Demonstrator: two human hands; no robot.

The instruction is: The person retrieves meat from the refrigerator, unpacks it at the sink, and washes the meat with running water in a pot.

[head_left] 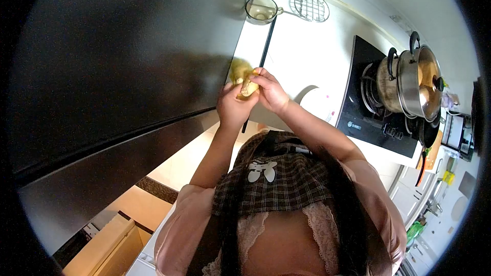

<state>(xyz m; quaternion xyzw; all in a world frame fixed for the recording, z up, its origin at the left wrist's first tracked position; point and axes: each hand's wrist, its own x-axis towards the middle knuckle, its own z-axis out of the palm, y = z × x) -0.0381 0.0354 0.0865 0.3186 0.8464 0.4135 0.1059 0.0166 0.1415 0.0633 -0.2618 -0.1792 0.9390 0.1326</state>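
While left hand (236, 107) and right hand (272, 91) met at the bench (300, 51), fingers (263, 81) clamped on a pale yellow piece of food (249, 87) between them, a glass cup (262, 11) and wire rack (312, 7) sat beyond, a lidded steel pot (407, 79) stood on the black cooktop (358, 115).

Two hands (238, 107) (273, 93), one cup (262, 14), one wire rack (311, 7), one plate (316, 103)
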